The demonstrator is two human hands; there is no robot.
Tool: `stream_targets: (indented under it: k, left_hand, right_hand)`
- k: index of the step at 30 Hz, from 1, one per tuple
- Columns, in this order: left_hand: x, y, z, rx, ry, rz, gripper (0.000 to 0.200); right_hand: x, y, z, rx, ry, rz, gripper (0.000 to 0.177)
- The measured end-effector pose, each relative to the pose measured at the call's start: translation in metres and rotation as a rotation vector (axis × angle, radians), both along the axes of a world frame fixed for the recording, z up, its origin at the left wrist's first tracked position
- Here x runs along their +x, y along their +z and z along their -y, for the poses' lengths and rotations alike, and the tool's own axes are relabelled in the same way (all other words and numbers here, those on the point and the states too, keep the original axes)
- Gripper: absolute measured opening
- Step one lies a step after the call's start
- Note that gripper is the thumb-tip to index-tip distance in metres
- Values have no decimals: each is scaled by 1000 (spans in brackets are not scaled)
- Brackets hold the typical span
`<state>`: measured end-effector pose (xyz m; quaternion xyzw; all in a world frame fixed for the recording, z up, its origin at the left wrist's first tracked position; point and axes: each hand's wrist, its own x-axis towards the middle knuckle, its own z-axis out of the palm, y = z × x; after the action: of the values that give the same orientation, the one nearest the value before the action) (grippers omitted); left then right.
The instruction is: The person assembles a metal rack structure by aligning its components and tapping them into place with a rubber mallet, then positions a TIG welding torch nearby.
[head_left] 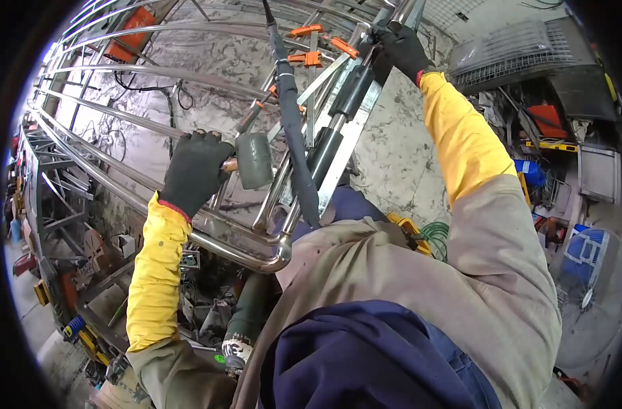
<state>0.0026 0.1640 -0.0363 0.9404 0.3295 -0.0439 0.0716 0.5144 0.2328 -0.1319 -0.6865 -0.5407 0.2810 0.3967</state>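
My left hand (196, 163), in a black glove with a yellow sleeve, is closed around the wooden handle of a mallet. The mallet's dark cylindrical head (254, 161) is just right of the hand, over the metal tubes. My right hand (401, 48), also black-gloved, is closed on a shiny metal tube (337, 121) at the top of the view. Black sleeves (352, 91) wrap parts of that tube, which lies along a flat metal bar (352, 144). Orange clamps (305, 58) sit left of it. A dark wrapped cable (295, 129) hangs across the tubes.
Long bent metal tubes (154, 123) stretch to the upper left and meet at a corner near my body. A fan (587, 273) and a blue object (529, 172) are at the right. Green wire (434, 238) lies beside me. Metal frames (58, 163) stand at the left.
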Motion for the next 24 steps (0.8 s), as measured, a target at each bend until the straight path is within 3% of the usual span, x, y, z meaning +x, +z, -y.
stream_targets:
  k: [2,5,7,8,10,12,13,16,18,20,24]
  left_hand:
    - [-3,-5,-1,33,-77,80,31]
    - [-7,-16,-1,38,-62,93,32]
    - [-1,-9,1,15,-62,82,32]
    - [1,-11,1,9,-72,111,31]
    - [3,-17,0,-25,-64,126,30]
    - [0,-16,2,-57,-67,133,29]
    - [0,-15,2,-52,-73,185,27]
    - [6,-8,3,-100,-116,152,24]
    - [6,-8,7,-176,-160,171,24]
    - [7,-8,9,-222,-121,155,24]
    - [8,-12,20,-183,-79,175,21]
  right_hand:
    - [0,-12,0,238,-89,201,28]
    - [8,-14,-5,140,127,-128,24]
    - [14,-24,-13,204,129,-113,25]
    - [14,-19,-11,264,118,19,28]
    - [17,-11,-6,-30,-55,194,30]
    - [41,-37,-16,33,-32,213,32]
    - [-2,3,0,45,-56,34,32]
    - [-3,9,0,147,29,139,31]
    - [-5,9,4,52,-29,125,30]
    - [-9,9,5,173,-43,192,31]
    - [1,-1,-2,119,-4,85,35]
